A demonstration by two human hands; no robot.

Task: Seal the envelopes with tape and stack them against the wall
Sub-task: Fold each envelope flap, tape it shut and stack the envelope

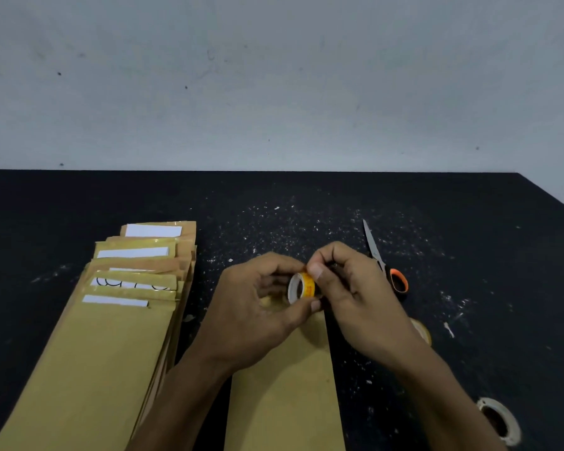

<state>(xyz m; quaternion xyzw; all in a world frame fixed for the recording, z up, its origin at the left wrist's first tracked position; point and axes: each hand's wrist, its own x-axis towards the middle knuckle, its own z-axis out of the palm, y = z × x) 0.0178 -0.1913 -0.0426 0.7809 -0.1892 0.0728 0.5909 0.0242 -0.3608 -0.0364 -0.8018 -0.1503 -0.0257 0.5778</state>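
A small tape roll [302,287] with a white core and yellow-orange label is held above a single brown envelope [284,385] lying lengthwise on the black table. My left hand [258,307] grips the roll from the left and below. My right hand [349,288] pinches at the roll's top edge with thumb and forefinger. A fanned pile of several brown envelopes [111,320], open flaps showing white paper, lies to the left. The single envelope's far end is hidden under my hands.
Scissors [385,262] with orange-black handles lie right of my hands, blades pointing away. Another tape roll [422,332] peeks out behind my right wrist. A worn roll [500,419] lies near the right front. The grey wall [274,92] stands behind the paper-flecked table [306,203].
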